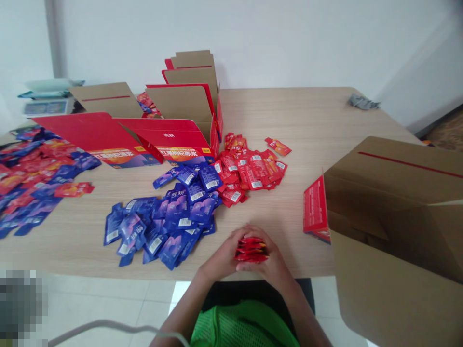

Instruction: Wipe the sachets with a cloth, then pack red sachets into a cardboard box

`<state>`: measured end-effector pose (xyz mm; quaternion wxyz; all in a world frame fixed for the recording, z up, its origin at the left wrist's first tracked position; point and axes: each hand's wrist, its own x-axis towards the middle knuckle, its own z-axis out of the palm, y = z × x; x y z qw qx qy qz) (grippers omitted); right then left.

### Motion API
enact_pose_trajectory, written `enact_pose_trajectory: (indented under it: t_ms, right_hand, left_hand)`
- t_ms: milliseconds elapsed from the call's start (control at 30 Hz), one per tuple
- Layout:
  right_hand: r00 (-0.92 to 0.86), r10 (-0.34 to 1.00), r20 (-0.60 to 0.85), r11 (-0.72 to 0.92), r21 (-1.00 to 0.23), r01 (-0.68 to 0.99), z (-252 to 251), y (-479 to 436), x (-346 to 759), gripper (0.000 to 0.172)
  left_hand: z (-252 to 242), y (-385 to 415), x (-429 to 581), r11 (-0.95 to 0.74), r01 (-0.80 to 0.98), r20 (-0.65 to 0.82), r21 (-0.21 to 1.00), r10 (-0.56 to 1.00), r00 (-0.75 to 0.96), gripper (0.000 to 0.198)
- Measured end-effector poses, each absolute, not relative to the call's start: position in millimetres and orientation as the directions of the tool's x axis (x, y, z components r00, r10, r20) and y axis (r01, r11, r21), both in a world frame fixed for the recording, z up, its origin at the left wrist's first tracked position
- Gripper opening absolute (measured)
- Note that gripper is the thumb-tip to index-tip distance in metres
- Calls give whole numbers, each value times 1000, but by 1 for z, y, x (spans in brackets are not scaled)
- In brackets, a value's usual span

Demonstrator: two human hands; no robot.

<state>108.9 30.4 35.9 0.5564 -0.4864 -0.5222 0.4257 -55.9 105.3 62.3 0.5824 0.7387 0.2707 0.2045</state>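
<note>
A small stack of red sachets (252, 250) is held between my two hands, close to the table's front edge. My left hand (231, 248) wraps the stack from the left, and my right hand (269, 253) closes round it from the right. Just beyond them lies a loose pile of red sachets (249, 168), barcodes showing on many. To the left spreads a heap of blue sachets (177, 207). One red and orange sachet (278, 146) lies apart, behind the red pile.
An open carton (390, 260) stands at the right edge. Several red cartons (159, 127) with raised flaps stand at the back left. Mixed red and blue sachets (39, 168) cover the far left. A grey crumpled thing (363, 102) lies at the back right. A pale cable (119, 326) crosses below.
</note>
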Motion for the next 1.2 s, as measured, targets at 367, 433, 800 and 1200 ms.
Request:
enact_pose_trajectory:
  t_ms: [367, 433, 800, 1200]
  right_hand:
    - [81, 908, 412, 376, -884, 280, 32, 39, 108, 72]
    - [112, 883, 457, 396, -850, 348, 27, 39, 108, 75]
    - [185, 936, 298, 255, -941, 223, 14, 34, 104, 68]
    - [-69, 991, 116, 112, -992, -53, 34, 21, 125, 122]
  left_hand:
    - [71, 106, -61, -232, 218, -26, 948, 627, 779, 63]
    - [70, 105, -61, -243, 223, -22, 944, 627, 779, 64]
    - [66, 100, -57, -299, 233, 19, 925, 652, 758, 64]
    - [73, 103, -58, -256, 164, 48, 953, 661, 749, 42]
